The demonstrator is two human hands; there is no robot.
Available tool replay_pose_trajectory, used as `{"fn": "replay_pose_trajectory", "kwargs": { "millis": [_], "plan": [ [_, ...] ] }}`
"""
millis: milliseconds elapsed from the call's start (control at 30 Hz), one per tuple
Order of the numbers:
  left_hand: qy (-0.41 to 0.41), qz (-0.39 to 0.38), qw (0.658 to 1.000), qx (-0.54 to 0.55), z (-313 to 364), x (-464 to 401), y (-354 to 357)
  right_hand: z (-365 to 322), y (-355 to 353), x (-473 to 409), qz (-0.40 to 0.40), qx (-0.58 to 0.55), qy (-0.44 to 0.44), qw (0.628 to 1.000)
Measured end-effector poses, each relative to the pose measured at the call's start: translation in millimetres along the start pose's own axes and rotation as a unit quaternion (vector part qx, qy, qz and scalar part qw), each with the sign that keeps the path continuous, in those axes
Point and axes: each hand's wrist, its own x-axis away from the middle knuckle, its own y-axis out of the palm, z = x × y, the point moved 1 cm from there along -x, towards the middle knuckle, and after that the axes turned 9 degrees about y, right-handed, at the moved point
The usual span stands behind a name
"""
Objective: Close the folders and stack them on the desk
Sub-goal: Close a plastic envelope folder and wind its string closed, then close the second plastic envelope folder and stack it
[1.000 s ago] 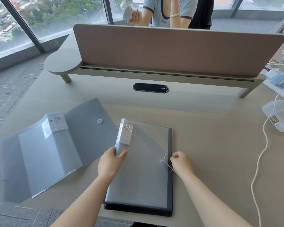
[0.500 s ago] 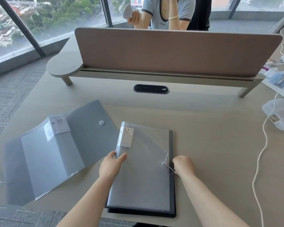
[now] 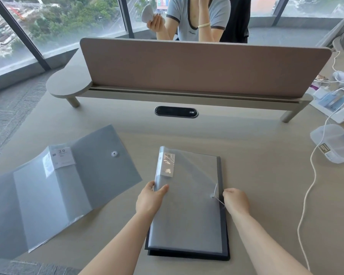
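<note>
Two folders on the tabletop point(image 3: 256, 147). Closed grey folder point(image 3: 189, 211) lies near the front edge, stacked on a dark folder point(image 3: 225, 243) whose right and bottom edges show beneath it. White label point(image 3: 168, 164) at its upper left corner.

Left hand point(image 3: 150, 200) clamped on the closed folder's left edge — thumb on top, fingers under the edge. Right hand point(image 3: 235, 199) closed, pinching a thin white string point(image 3: 218, 200) that runs from the round button point(image 3: 212, 196) near the folder's right edge.

Open folder point(image 3: 62, 187) lies well to the left, flap spread out, its own round button point(image 3: 114, 153) showing, label marked "20" point(image 3: 63, 157) at upper left.

Right side: white cable point(image 3: 306, 195) trails down the tabletop, clear plastic box point(image 3: 335, 142) near the far right edge — apart from the folders
</note>
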Motion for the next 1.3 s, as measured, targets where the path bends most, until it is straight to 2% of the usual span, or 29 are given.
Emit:
{"fn": "replay_pose_trajectory", "kwargs": {
  "millis": [267, 500, 600, 667, 833, 933, 1100, 1300],
  "plan": [
    [0.004, -0.003, 1.0, -0.009, 18.6, 2.8, 18.4, 6.1, -18.3, -21.3, -0.027, -0.033, 0.014, 0.999],
    [0.009, 0.012, 1.0, 0.014, 17.1, 4.1, 22.5, 2.4, -26.2, -16.2, -0.051, -0.014, -0.002, 0.999],
    [0.012, 0.034, 0.998, 0.056, 18.8, 5.2, 16.9, -11.8, -27.1, -6.5, 0.004, -0.002, -0.052, 0.999],
    [0.025, 0.071, 0.996, 0.055, 19.3, 6.0, 6.8, -31.2, -19.8, 6.8, 0.024, -0.012, -0.124, 0.992],
    [0.053, 0.169, 0.984, -0.007, 4.0, 4.7, -36.4, -96.2, 25.9, 62.2, -0.072, 0.027, -0.289, 0.954],
    [0.049, 0.207, 0.974, -0.078, -16.2, 0.5, -67.4, -129.6, 65.2, 92.2, -0.129, 0.059, -0.341, 0.929],
    [0.013, 0.197, 0.968, -0.155, -57.9, -10.0, -104.9, -161.8, 123.3, 119.0, -0.193, 0.172, -0.349, 0.901],
    [0.001, 0.152, 0.962, -0.229, -93.5, -19.7, -125.3, -172.0, 171.3, 120.4, -0.215, 0.275, -0.315, 0.883]
  ]
}}
